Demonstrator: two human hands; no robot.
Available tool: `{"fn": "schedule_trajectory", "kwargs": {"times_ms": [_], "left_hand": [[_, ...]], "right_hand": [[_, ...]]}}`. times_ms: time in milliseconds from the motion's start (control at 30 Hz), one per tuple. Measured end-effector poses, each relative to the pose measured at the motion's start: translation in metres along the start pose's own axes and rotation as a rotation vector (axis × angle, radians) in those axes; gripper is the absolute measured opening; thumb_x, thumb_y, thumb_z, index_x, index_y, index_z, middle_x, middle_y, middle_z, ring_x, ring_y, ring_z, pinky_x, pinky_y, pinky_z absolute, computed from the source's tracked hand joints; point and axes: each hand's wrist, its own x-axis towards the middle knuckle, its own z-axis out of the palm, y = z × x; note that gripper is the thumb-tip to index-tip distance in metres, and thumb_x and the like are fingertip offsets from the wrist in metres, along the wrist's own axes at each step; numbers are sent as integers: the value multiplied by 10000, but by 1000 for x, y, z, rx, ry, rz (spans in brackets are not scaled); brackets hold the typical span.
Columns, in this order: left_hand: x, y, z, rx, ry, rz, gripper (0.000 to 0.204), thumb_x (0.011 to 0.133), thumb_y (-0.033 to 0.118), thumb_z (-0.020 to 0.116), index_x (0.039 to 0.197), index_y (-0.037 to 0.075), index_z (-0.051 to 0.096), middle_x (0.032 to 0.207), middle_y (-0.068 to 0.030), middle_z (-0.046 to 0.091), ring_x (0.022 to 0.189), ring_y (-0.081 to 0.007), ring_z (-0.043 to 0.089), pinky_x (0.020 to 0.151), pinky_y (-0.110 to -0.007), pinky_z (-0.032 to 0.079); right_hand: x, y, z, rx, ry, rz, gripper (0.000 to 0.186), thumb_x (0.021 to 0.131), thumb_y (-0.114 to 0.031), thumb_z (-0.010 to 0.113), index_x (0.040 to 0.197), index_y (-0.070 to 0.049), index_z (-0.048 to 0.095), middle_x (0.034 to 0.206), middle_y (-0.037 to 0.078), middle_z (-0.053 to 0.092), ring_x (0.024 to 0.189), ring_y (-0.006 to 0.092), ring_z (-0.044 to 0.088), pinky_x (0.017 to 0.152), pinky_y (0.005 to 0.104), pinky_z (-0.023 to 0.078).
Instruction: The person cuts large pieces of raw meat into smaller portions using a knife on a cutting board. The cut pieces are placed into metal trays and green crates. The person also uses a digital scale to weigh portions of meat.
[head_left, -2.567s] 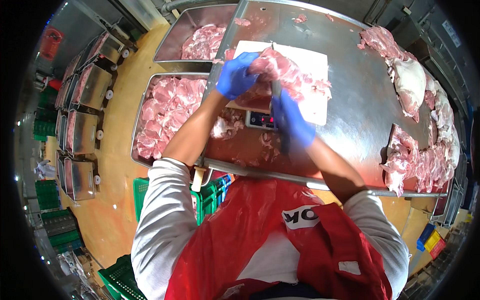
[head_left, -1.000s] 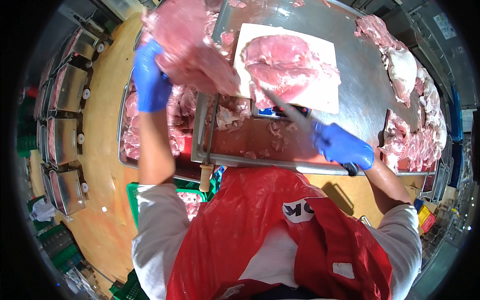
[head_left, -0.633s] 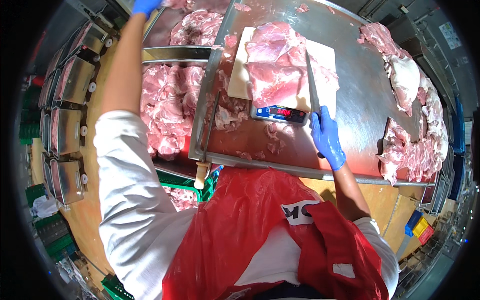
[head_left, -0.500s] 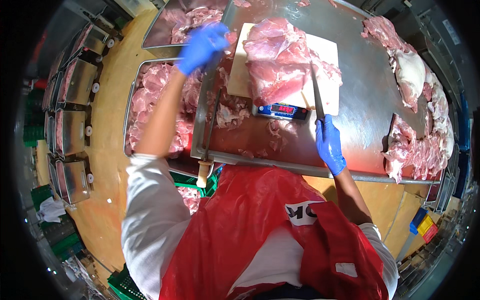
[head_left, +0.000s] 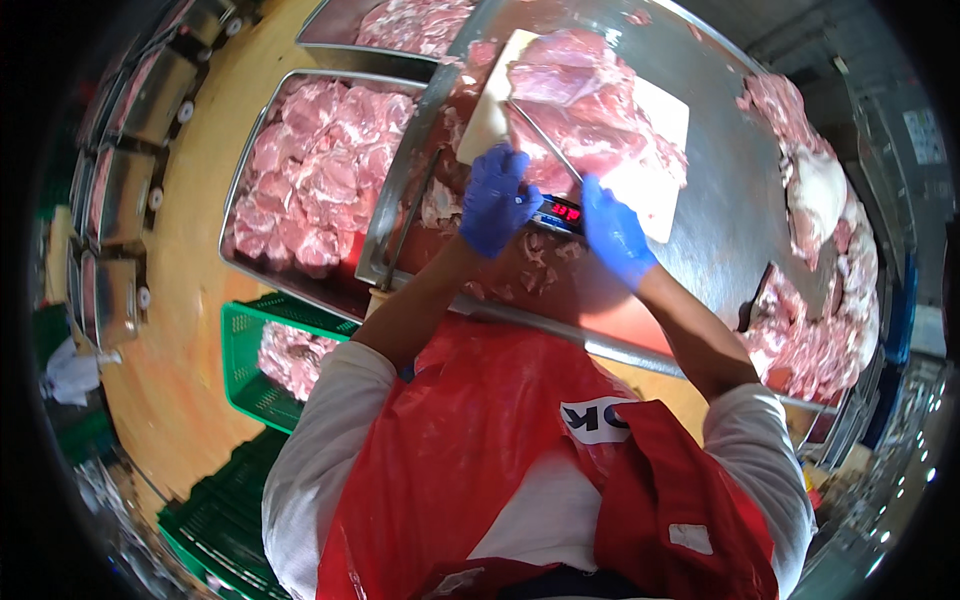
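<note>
A large slab of raw pink meat (head_left: pixel 585 100) lies on a white cutting board (head_left: pixel 662 108). My right hand (head_left: pixel 615 232) is wrapped round a knife (head_left: pixel 545 140); its blade points far left across the meat. At the meat's near left corner is my left hand (head_left: pixel 495 205), its fingers curled in. Whether it pinches the meat's edge or another bit, I cannot make out. Both hands wear blue gloves. Between them a small scale with a red lit display (head_left: pixel 562 212) shows below the board, partly covered by my right hand.
Left of the steel table (head_left: pixel 715 200) stands a metal tray of meat pieces (head_left: pixel 310 180), with another tray (head_left: pixel 405 25) beyond. A sharpening rod (head_left: pixel 410 220) lies along the table's left edge. Larger cuts (head_left: pixel 820 190) line the right side. A green crate (head_left: pixel 240 370) holds more meat.
My left hand has come back from above the trays to the meat's near corner. The knife has swung left over the meat, and my right hand has moved slightly left.
</note>
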Motion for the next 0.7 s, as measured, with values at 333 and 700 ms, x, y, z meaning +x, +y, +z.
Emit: {"fn": "schedule_trajectory", "kwargs": {"times_ms": [333, 700], "left_hand": [[6, -8, -3, -74, 27, -2, 370, 690, 100, 737, 1022, 68, 578, 1132, -155, 523, 977, -377, 541, 844, -477, 464], [32, -82, -11, -85, 96, -86, 329, 740, 121, 641, 1059, 54, 597, 1046, -155, 560, 949, -353, 540, 842, -464, 471]], "right_hand": [[62, -29, -16, -5, -164, -41, 200, 980, -137, 400, 1090, 5, 488, 901, 312, 640, 851, 472, 647, 729, 523, 531], [-106, 50, -76, -224, -487, 90, 339, 987, -170, 444, 1271, 10, 394, 734, 292, 609, 656, 505, 602, 581, 591, 451]]}}
